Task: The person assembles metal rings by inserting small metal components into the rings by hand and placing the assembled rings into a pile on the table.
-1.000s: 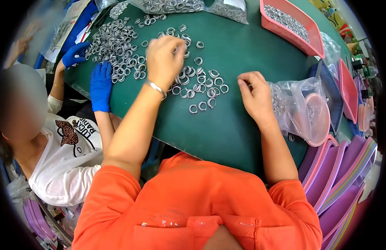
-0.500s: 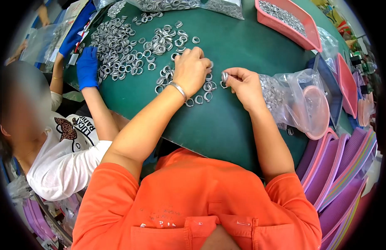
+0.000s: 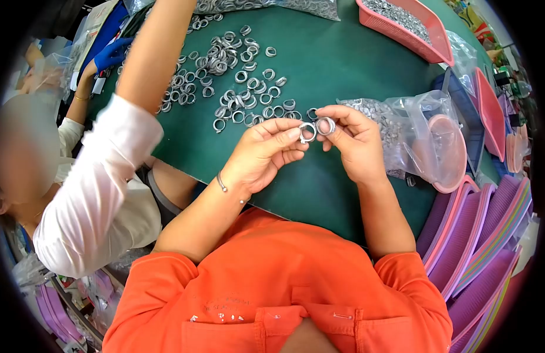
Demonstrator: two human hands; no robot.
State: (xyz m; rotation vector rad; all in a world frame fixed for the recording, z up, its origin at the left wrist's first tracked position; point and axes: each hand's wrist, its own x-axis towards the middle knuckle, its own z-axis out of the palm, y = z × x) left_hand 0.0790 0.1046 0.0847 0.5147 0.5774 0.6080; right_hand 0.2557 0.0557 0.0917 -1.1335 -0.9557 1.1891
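My left hand (image 3: 263, 150) pinches a grey metal ring (image 3: 307, 133) between thumb and fingers. Close beside it, my right hand (image 3: 357, 141) grips another metal ring (image 3: 326, 126), its opening turned toward me. The two rings are side by side in front of my chest, nearly touching or touching; I cannot tell which. One more ring (image 3: 312, 113) shows just behind them. Past my hands lies a loose group of rings (image 3: 249, 97) on the green table (image 3: 319, 59), with a denser heap (image 3: 222, 56) farther back.
A clear plastic bag of small metal pieces (image 3: 384, 126) lies to the right, a pink bowl (image 3: 446, 147) inside it. A pink basket (image 3: 402, 29) holds more pieces. Purple trays (image 3: 478, 235) are stacked at lower right. On the left, a co-worker's arm (image 3: 155, 59) stretches over the table.
My left hand has come back from the loose rings toward my right hand, now with a ring in it. The co-worker's nearer arm has swung up across the ring heap.
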